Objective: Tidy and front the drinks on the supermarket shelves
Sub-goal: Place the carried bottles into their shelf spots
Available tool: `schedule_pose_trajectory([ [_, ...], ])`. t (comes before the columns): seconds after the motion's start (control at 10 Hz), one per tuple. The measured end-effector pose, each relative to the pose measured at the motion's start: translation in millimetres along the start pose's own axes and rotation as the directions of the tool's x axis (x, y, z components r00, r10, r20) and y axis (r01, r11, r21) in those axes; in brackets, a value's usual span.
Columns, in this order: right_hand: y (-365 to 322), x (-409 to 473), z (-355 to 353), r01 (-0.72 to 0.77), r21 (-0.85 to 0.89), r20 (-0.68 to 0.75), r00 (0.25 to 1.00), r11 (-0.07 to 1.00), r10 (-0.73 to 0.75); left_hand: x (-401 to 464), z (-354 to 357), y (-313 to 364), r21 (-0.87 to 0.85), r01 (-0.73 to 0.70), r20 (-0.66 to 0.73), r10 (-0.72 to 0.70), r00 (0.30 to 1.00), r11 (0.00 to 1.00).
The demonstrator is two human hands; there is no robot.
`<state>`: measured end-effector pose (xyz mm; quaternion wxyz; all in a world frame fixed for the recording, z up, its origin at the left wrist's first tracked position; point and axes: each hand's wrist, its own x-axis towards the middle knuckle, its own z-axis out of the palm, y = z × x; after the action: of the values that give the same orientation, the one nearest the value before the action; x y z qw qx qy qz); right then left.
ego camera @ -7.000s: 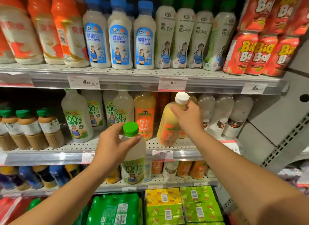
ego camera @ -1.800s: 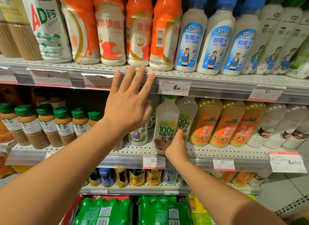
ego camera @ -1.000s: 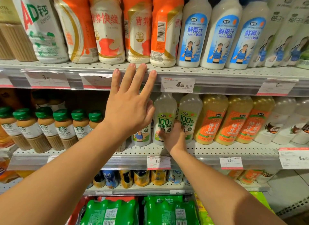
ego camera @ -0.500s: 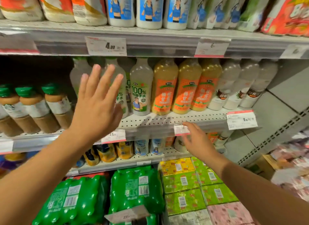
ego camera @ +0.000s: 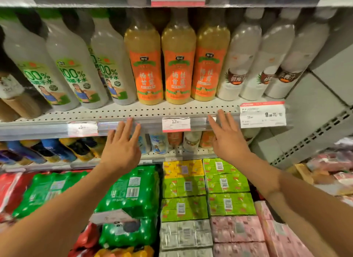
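Observation:
A perforated shelf [ego camera: 122, 111] carries a front row of drinks, labels facing out: three green-labelled coconut water bottles [ego camera: 72, 73] on the left, three orange-labelled bottles [ego camera: 178, 65] in the middle, three white coconut milk bottles [ego camera: 240, 65] on the right. My left hand [ego camera: 120, 149] is open, fingers spread, fingertips at the shelf's front rail below the orange bottles. My right hand [ego camera: 227, 138] is open too, its fingertips at the rail just left of a large price card [ego camera: 262, 114]. Neither hand holds anything.
Below the rail stands a lower shelf of small bottles [ego camera: 158, 144]. Green shrink-wrapped soda packs [ego camera: 131, 191], yellow and green carton packs [ego camera: 206, 188] and pink packs [ego camera: 238, 232] are stacked underneath. A grey upright [ego camera: 315, 107] closes the shelf on the right.
The view has dropped and come closer to the middle shelf. My left hand came down from in front of the coconut water bottles to the rail. My right hand rose to the rail, further right.

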<state>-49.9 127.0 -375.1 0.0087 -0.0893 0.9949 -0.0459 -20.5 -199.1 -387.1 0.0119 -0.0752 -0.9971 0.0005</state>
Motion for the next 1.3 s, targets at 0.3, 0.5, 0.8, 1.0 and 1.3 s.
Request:
schedule_pose_trajectory([
  [0.3, 3, 3, 32, 0.013, -0.036, -0.184, 0.983, 0.999, -0.019, -4, 23, 11, -0.084, -0.002, -0.158, -0.011, 0.987, 0.996],
  [0.5, 10, 5, 50, 0.054, -0.016, -0.328, 0.943, 0.998, -0.057, -34, 83, 68, -0.269, -0.396, -0.058, 0.396, 0.916, 0.878],
  [0.8, 83, 6, 37, 0.231, -0.012, -0.309, 0.925, 0.973, -0.223, 97, 100, 157, -0.605, 0.101, 0.104, -0.047, 0.993, 0.790],
  [1.0, 95, 11, 41, 0.303, 0.080, -0.307, 0.914, 0.950, -0.265, 140, 102, 174, -0.628, 0.275, 0.220, -0.174, 0.960, 0.728],
  [1.3, 88, 6, 45, 0.312, 0.152, -0.386, 0.892, 0.938, -0.235, 141, 97, 184, -0.825, 0.461, 0.388, -0.266, 0.882, 0.325],
])
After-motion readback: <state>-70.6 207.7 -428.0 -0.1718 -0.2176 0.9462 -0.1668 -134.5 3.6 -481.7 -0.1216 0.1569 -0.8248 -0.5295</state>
